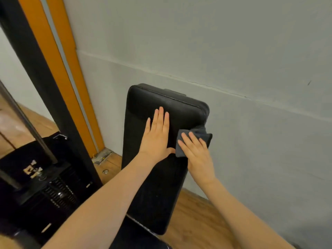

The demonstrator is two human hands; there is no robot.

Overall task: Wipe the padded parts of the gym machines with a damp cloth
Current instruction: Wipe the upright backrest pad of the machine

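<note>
One black pad (158, 177), upright by the wall. One grey cloth (193, 141). Two hands: left hand (157, 133) and right hand (197, 153), both on the pad. Two orange strips (53, 69) on the wall. One black post (36, 69). One weight stack (53, 191).

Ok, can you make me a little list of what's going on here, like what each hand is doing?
left hand: flat on the black pad, fingers straight
right hand: presses the grey cloth on the pad's right edge
pad: long, black, tilted up toward the wall
floor: wood
left side: dark weight machine
</note>
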